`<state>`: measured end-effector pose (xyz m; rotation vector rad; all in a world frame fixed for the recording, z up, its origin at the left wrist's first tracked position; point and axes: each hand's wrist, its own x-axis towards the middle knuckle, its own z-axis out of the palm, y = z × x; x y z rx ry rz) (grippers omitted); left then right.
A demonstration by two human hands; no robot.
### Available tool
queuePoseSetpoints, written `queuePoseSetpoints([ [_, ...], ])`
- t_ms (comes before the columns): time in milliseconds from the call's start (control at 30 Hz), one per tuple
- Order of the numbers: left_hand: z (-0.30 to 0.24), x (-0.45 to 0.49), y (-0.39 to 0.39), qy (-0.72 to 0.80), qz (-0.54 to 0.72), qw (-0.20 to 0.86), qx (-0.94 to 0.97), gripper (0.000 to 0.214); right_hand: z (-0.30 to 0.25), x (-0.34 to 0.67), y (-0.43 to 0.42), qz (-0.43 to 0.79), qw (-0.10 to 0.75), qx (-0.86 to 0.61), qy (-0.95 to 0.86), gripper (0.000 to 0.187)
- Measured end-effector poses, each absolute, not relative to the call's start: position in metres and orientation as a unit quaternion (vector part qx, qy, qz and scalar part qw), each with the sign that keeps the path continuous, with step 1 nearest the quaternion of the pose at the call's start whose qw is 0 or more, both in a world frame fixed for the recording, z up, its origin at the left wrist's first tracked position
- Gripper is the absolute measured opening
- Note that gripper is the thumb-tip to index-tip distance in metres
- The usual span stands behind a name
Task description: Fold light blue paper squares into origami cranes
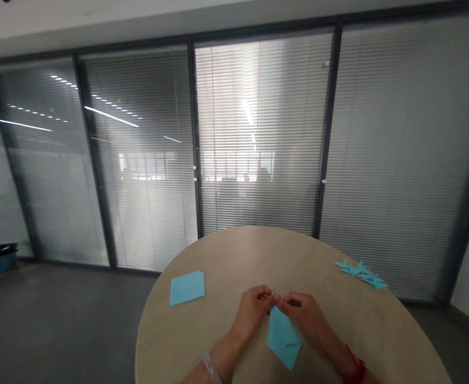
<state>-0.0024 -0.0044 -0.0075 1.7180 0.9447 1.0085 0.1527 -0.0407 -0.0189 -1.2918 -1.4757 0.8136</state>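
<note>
A sheet of light blue paper [282, 335], folded to a kite-like shape, hangs toward me over the wooden table. My left hand [256, 304] pinches its far tip between thumb and fingers. Close beside it, my right hand [301, 308] is closed on the same tip, the fingertips of both hands nearly touching. A crease or flap edge shows across the lower part of the paper. The very tip is mostly covered by my fingers.
On the round table [250, 250], a stack of blue paper squares [187, 288] lies to the left. Several folded blue paper pieces [361, 273] are heaped near the right edge. Glass partitions with blinds [258, 133] stand behind, and a bin [0, 258] is on the floor far left.
</note>
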Motion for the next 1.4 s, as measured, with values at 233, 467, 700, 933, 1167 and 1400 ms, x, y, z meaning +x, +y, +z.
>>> queuePoseSetpoints([
  [233,-0.013,-0.003,-0.002,0.393,0.414,0.448,0.688,0.037,-0.02,0.154,-0.039,0.342,0.478,-0.536,-0.606,0.029],
  [467,-0.011,-0.005,0.001,0.381,0.477,0.478,0.632,0.042,-0.017,0.153,-0.041,0.338,0.485,-0.533,-0.605,0.025],
  [700,-0.011,-0.01,0.007,0.385,0.539,0.451,0.598,0.046,-0.012,0.154,-0.043,0.329,0.482,-0.535,-0.611,0.023],
  [933,-0.009,-0.013,0.008,0.403,0.597,0.411,0.558,0.046,-0.013,0.155,-0.044,0.331,0.471,-0.537,-0.616,0.021],
  [1167,-0.005,-0.033,0.024,0.439,0.653,0.396,0.474,0.047,-0.012,0.157,-0.044,0.312,0.467,-0.553,-0.615,0.02],
  [1400,-0.012,-0.026,0.021,0.432,0.624,0.384,0.526,0.046,-0.015,0.158,-0.041,0.322,0.499,-0.527,-0.608,0.026],
])
